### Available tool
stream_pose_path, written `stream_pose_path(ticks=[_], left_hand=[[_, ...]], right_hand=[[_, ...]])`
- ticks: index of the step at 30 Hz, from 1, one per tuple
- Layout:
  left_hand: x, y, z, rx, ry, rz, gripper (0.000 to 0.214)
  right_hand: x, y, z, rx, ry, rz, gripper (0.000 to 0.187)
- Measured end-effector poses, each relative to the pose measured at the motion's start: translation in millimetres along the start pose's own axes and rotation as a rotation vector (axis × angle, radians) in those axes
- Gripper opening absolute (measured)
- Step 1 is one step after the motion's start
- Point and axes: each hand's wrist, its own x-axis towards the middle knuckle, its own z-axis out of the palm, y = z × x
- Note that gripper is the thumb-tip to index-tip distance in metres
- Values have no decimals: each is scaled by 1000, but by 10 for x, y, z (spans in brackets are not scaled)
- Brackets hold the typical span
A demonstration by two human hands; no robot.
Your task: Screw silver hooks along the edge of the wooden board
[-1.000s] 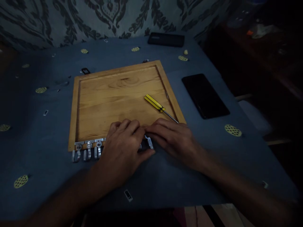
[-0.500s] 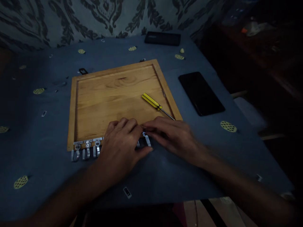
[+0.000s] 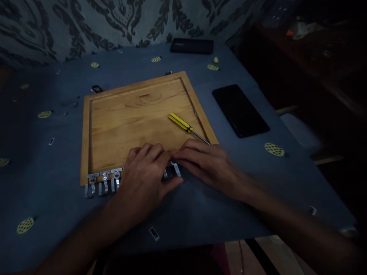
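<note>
A wooden board (image 3: 134, 114) with a raised rim lies on a blue cloth. Three metal hooks (image 3: 103, 182) are fixed along its near edge at the left. My left hand (image 3: 145, 179) and my right hand (image 3: 206, 162) meet at the near edge, fingers curled and pinched together around another metal hook (image 3: 175, 169). A further hook part shows just between the hands. A yellow-handled screwdriver (image 3: 185, 126) lies on the board, just beyond my right hand.
A black phone (image 3: 239, 110) lies right of the board. A dark flat case (image 3: 191, 46) sits at the far edge. Small metal bits and yellow dotted spots are scattered over the blue cloth (image 3: 51, 152). The table edge runs close in front.
The hands stay at the board's near edge on the hook. The view has shifted slightly, so everything sits a little further left.
</note>
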Motion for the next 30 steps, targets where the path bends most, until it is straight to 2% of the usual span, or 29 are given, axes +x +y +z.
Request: stream_pose_path(ticks=[10, 30], left_hand=[[14, -3, 12, -1, 0, -4, 32], [-2, -6, 30, -22, 38, 9, 39]], right_hand=[[38, -10, 11, -8, 11, -20, 18], [36, -12, 11, 49, 26, 33, 11]])
